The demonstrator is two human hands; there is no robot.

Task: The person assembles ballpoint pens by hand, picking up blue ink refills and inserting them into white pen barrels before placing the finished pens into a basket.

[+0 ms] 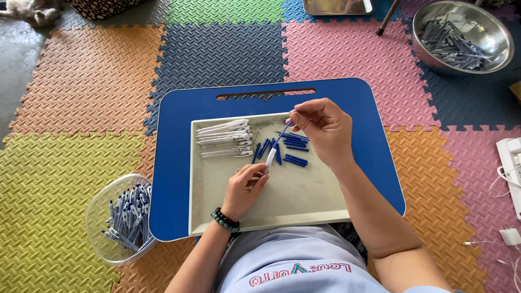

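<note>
The right hand (321, 130) is raised a little over the tray, thumb and forefinger pinched together on the upper end of a thin blue refill (283, 132), which slants down and to the left into the open end of a white pen barrel (269, 157). The left hand (245, 187) grips that barrel from below, fingers curled shut around its lower part, the wrist resting on the tray and ringed by a dark beaded bracelet (226, 221). Both hands work above a pale grey tray (304, 201), and the barrel and refill hang just over its middle. Close behind them, on the tray, lies a loose scatter of blue refills (293, 145), some touching one another; to the left of these sits a small stack of white pen barrels (223, 138), lying side by side near the tray's far left corner. The tray rests on a blue lap table (168, 163) with a slot handle along its far edge. Beside the table on the left, on the floor, stands a clear plastic bowl (100, 209) full of finished blue and white pens. Well off at the far right is a metal bowl (491, 30) holding more pen parts. Coloured foam mats (81, 81) cover the floor all round.
</note>
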